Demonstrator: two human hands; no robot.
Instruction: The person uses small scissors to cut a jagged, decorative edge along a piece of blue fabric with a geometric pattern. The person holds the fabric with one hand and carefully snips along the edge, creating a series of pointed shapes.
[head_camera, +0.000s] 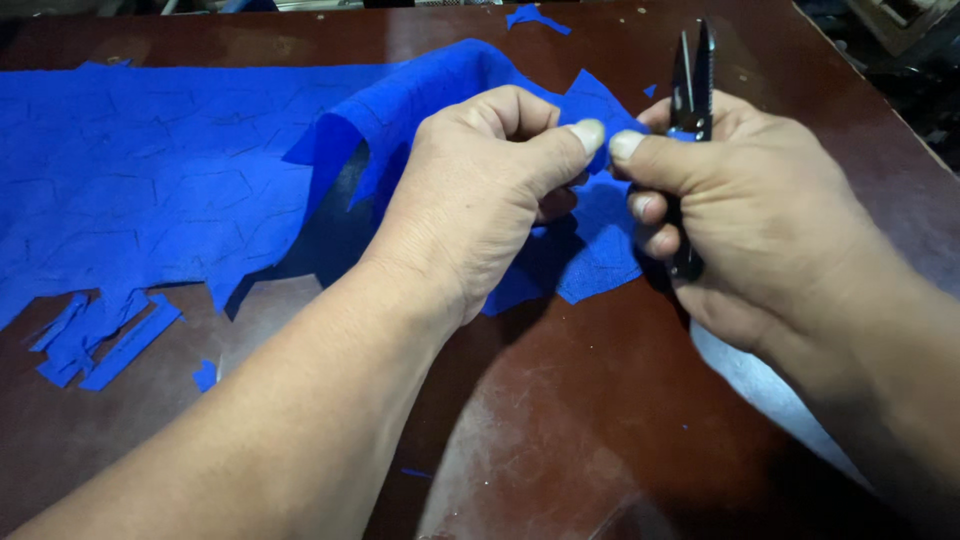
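A large sheet of bright blue felt-like fabric, marked all over with thin dark pen outlines, lies spread across the dark reddish-brown wooden table, and its near right edge is lifted and folded up between the person's two hands. The left hand has its thumb and forefinger closed together on a fold of that raised edge, grip clamped on the cloth. The right hand presses its thumb against the same fold, thumb tip nearly touching the left thumb, while its other fingers are wrapped around the black handle of a pair of small black thread snips with slim metal blades; the blades point up and away and stand slightly apart, clear of the fabric. As for progress, some cutting looks already done: the near edge of the sheet is jagged with notches, a cluster of narrow blue fabric strips and offcuts lies on the table by the lower left of the sheet, one tiny blue scrap sits just beside them, and another small blue piece rests near the far edge of the table. Much seems left, since most of the drawn outlines across the wide flat part of the sheet are uncut, and the blades are not on any line at this instant.
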